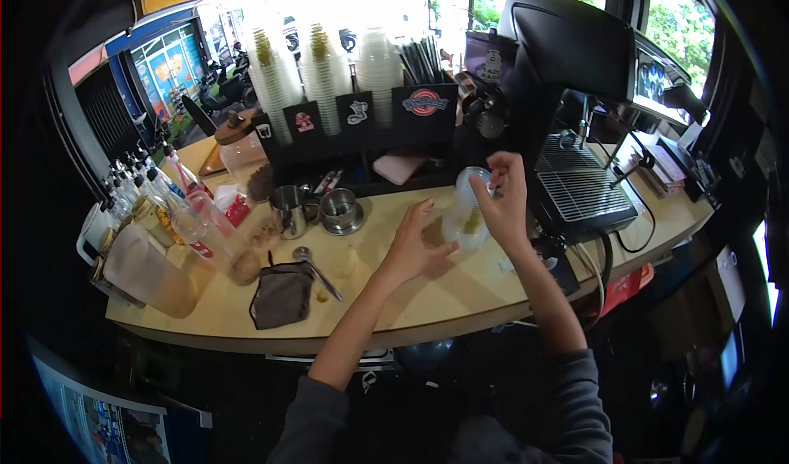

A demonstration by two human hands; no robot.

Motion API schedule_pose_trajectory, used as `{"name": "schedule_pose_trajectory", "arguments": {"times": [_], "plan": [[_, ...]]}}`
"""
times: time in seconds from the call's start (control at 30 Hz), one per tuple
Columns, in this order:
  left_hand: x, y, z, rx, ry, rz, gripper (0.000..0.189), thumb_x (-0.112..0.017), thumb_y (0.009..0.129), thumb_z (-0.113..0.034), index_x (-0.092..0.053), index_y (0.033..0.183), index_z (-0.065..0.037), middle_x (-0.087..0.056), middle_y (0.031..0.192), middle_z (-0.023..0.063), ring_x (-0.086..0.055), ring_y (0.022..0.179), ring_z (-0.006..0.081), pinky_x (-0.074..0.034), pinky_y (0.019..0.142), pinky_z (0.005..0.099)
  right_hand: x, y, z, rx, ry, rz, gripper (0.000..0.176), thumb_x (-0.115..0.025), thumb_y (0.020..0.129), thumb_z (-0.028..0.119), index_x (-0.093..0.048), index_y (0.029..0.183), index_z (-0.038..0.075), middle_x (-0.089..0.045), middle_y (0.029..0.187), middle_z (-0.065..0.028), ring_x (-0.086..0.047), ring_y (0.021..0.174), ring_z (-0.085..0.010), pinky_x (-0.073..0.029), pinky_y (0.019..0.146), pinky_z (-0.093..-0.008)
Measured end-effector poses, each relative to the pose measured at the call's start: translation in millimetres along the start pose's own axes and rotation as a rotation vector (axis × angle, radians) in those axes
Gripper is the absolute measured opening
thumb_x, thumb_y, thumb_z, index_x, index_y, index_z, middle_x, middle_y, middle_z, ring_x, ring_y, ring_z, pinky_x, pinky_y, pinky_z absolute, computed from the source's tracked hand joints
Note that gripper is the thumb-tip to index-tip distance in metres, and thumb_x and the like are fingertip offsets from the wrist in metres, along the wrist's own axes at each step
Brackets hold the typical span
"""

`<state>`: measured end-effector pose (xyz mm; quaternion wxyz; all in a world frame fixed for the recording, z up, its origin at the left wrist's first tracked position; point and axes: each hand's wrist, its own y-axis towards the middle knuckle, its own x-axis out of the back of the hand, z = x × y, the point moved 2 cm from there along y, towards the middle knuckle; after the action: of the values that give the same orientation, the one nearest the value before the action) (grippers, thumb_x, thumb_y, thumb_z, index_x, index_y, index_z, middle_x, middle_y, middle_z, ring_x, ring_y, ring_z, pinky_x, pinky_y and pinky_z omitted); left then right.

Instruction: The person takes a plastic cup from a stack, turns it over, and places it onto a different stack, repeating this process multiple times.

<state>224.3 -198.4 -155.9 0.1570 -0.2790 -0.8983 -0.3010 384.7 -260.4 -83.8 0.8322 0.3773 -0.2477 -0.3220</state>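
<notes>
A translucent plastic cup (465, 224) with a gold print is over the wooden counter, just in front of the black cup organiser. My right hand (503, 203) is at its upper right side, with thumb and curled fingers closed on the cup near the top. To the left of the cup, my left hand (409, 246) has its fingers and thumb spread, holding nothing. Its thumb points toward the lower part of the cup; whether it touches cannot be told.
Stacked cups (320, 78) and straws fill the organiser (362, 139). A steel pitcher (289, 212), metal cup (339, 209), long-handled spoon (319, 273) and dark cloth (281, 295) lie left. Bottles (156, 180) and a plastic jug (152, 271) stand further left. An espresso machine (579, 193) is right.
</notes>
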Motion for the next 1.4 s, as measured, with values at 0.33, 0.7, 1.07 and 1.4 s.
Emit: {"name": "schedule_pose_trajectory", "arguments": {"times": [0.33, 0.7, 1.07, 1.4], "plan": [[-45.1, 20.5, 19.6, 0.215, 0.478, 0.062, 0.118, -0.088, 0.043, -0.038, -0.029, 0.138, 0.002, -0.042, 0.134, 0.0205, -0.037, 0.127, 0.0340, -0.021, 0.107, 0.0494, -4.9, -73.8, -81.8, -0.163, 0.003, 0.185, 0.110, -0.085, 0.054, 0.019, -0.016, 0.136, -0.003, -0.035, 0.130, -0.0225, -0.040, 0.121, -0.0361, -0.032, 0.104, -0.0434], [-49.0, 23.9, 37.5, -0.047, 0.056, -0.108, 0.101, -0.086, 0.050, -0.026, -0.034, 0.134, -0.003, -0.047, 0.130, 0.0190, -0.048, 0.119, 0.0343, -0.037, 0.100, 0.0443, -9.0, -76.4, -90.1, -0.396, 0.427, 0.163, 0.085, -0.082, 0.058, 0.014, -0.033, 0.127, -0.001, -0.051, 0.117, -0.0134, -0.054, 0.108, -0.0251, -0.045, 0.092, -0.0368], [-50.4, 22.7, 25.4, -0.016, -0.110, -0.031, 0.083, -0.086, 0.054, -0.020, -0.048, 0.125, -0.002, -0.060, 0.115, 0.0120, -0.058, 0.105, 0.0225, -0.045, 0.092, 0.0353, -5.6, -83.5, -99.6, -0.471, 0.511, 0.217, 0.080, -0.084, 0.058, 0.016, -0.039, 0.122, 0.001, -0.054, 0.111, -0.0105, -0.055, 0.103, -0.0212, -0.046, 0.090, -0.0335], [-61.1, 21.8, 27.8, -0.003, -0.161, -0.088, 0.079, -0.087, 0.050, -0.023, -0.053, 0.118, -0.001, -0.063, 0.110, 0.0146, -0.061, 0.101, 0.0242, -0.048, 0.088, 0.0354, -2.0, -83.0, -96.4, -0.406, 0.490, 0.163, 0.078, -0.082, 0.058, 0.014, -0.039, 0.122, 0.001, -0.055, 0.109, -0.0107, -0.057, 0.099, -0.0210, -0.046, 0.088, -0.0336]]}}
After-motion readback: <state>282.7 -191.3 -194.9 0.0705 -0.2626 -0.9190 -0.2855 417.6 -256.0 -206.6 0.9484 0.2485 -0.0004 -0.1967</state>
